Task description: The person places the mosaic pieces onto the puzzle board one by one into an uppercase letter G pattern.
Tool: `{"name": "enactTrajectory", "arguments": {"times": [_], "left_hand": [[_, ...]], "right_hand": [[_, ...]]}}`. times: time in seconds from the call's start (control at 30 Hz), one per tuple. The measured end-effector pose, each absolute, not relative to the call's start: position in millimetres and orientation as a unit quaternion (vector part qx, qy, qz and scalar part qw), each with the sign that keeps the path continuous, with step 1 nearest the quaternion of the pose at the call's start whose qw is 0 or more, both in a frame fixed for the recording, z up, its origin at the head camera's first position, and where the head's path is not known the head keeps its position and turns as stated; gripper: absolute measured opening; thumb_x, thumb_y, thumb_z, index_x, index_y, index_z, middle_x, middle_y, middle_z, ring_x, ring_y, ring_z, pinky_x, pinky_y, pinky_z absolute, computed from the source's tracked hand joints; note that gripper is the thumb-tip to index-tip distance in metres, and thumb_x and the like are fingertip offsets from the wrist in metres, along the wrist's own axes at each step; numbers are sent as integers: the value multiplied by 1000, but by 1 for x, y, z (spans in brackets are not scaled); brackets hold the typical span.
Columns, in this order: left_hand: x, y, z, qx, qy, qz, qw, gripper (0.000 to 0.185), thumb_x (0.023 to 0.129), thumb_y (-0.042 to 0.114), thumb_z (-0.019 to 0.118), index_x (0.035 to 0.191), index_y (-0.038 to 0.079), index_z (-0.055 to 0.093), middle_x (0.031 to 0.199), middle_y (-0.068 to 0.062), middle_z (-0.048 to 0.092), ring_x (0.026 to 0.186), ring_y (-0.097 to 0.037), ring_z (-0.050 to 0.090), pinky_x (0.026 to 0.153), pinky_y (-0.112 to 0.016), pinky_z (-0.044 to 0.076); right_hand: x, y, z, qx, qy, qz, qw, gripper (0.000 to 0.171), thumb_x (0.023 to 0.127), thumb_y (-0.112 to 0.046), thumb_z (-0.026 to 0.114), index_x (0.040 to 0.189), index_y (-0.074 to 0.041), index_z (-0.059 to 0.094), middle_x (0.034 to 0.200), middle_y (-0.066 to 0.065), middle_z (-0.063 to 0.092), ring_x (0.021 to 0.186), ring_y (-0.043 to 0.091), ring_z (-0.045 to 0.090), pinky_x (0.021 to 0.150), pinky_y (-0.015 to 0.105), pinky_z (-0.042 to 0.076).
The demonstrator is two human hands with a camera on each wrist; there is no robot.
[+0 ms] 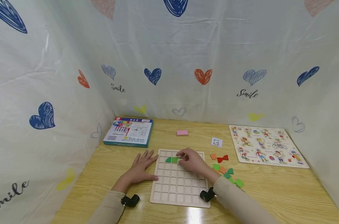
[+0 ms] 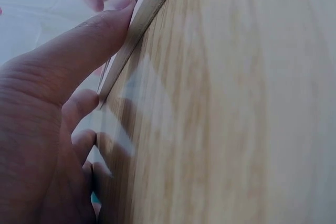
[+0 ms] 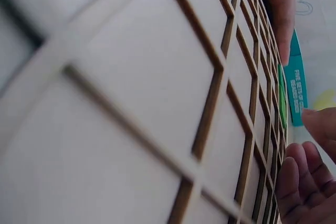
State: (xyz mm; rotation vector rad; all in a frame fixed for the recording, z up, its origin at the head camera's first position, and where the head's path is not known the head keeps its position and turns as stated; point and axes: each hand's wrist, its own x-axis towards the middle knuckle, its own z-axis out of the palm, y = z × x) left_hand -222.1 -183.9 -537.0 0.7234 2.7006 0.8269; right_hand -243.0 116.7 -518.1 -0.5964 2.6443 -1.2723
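Note:
A pale wooden grid board lies on the table, its square cells framed by thin raised strips. Two green pieces sit side by side in an upper row: a darker rounded piece and a bright green square. My left hand rests at the board's left side with fingers spread, its thumb against the board edge in the left wrist view. Over the board, just right of the green square, is my right hand. Its thumb and bent fingers stand apart, with nothing visible between them.
Loose green, orange and red pieces lie right of the board, near the right forearm. Behind are a pink block and a small printed card. A boxed set stands back left, a picture puzzle board at right.

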Motion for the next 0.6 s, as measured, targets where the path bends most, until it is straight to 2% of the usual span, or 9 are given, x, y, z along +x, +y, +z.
{"name": "enactTrajectory", "arguments": {"times": [0.4, 0.6], "left_hand": [[-222, -185, -539, 243, 922, 278, 114, 100, 82, 60, 77, 162, 20, 32, 170, -11, 12, 156, -35, -1, 123, -57, -8], [-222, -184, -538, 243, 922, 280, 116, 100, 82, 60, 77, 162, 19, 32, 170, -11, 12, 156, -36, -2, 122, -56, -9]], "right_hand": [[-237, 185, -510, -180, 890, -416, 52, 23, 96, -8, 69, 119, -6, 71, 108, 4, 65, 90, 15, 60, 76, 28, 54], [-237, 223, -512, -168, 901, -400, 12, 22, 96, -7, 70, 118, -4, 71, 108, 7, 66, 88, 16, 61, 73, 28, 53]]}}
